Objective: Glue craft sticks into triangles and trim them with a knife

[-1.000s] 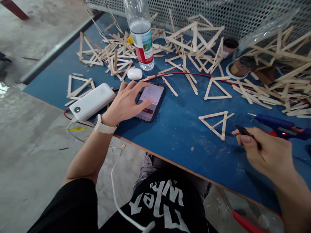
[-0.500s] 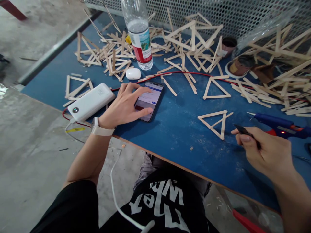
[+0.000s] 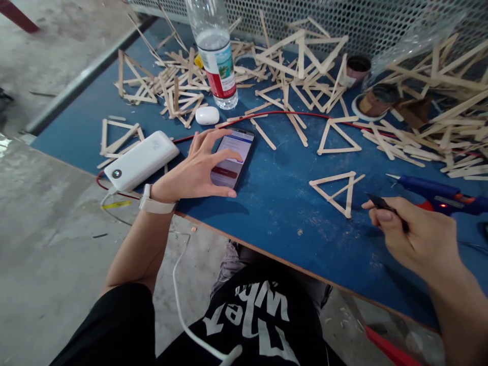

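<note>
My left hand (image 3: 200, 165) is over a smartphone (image 3: 246, 145) that lies on the blue table, its fingers spread and the index finger on or just above the lit screen. A white power bank (image 3: 143, 160) lies beside that wrist. My right hand (image 3: 414, 234) is closed around a dark, slim tool with a pointed tip, perhaps a craft knife (image 3: 379, 202); most of it is hidden in the fist. Left of its tip lies a triangle of wooden craft sticks (image 3: 331, 179) with an extra stick across one corner. Behind my right hand rests a blue glue gun (image 3: 430, 189), its red light on.
A water bottle (image 3: 219, 66) and a white earbud case (image 3: 207, 116) stand beyond the phone. Heaps of craft sticks (image 3: 179, 81) spread along the back, near two small pots (image 3: 375, 101). A red cable (image 3: 290, 113) crosses the table, and a perforated metal panel (image 3: 381, 25) borders it.
My left index finger has moved down the phone's screen, and the thumb has shifted toward the phone's lower edge. The screen's picture has changed a little. My right hand stays in place.
</note>
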The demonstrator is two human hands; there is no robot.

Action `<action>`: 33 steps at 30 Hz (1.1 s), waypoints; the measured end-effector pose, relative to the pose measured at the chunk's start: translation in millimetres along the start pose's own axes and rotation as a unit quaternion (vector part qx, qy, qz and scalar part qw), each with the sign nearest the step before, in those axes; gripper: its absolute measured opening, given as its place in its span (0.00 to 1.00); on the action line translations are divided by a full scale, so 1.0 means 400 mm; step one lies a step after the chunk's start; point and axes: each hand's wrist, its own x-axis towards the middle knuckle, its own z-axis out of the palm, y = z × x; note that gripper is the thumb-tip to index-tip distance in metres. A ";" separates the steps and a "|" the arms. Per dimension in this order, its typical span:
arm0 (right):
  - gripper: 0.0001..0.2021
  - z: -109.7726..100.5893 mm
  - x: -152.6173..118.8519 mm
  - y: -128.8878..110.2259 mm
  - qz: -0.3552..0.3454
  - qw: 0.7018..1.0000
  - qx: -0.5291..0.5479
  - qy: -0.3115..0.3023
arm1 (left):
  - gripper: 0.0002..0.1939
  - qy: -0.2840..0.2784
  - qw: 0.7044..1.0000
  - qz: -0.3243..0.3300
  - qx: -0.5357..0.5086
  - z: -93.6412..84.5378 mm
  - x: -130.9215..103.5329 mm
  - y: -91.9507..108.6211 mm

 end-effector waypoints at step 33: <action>0.16 0.009 -0.009 0.008 0.046 0.996 0.041 0.059 | 0.23 -0.017 0.930 0.155 -0.332 0.273 0.372 0.402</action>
